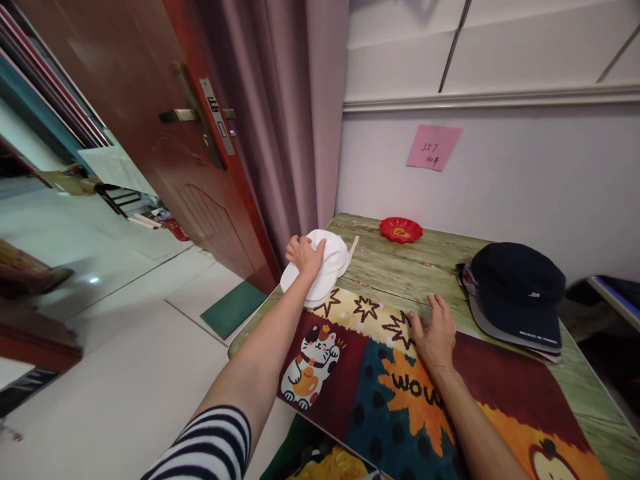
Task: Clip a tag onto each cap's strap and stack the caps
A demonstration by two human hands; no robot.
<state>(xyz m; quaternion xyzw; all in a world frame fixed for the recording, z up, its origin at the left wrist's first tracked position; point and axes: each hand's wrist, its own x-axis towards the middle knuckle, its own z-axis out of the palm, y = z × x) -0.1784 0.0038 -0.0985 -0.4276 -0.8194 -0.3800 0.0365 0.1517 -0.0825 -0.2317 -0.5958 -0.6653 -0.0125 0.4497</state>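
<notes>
Wood-grain counter (425, 267): left hand (306, 258) curled over white cap (327, 273), pinch unclear; right hand (436, 340) loosely spread over mat (367, 400); light, even pressure should avoid denting.

Left hand (306, 257) curled, right hand (436, 339) — unclenched

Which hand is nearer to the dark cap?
Right. The right hand is at the far edge of the colourful mat, left of the dark cap and apart from it; the left hand is farther left, on the white cap.
</notes>
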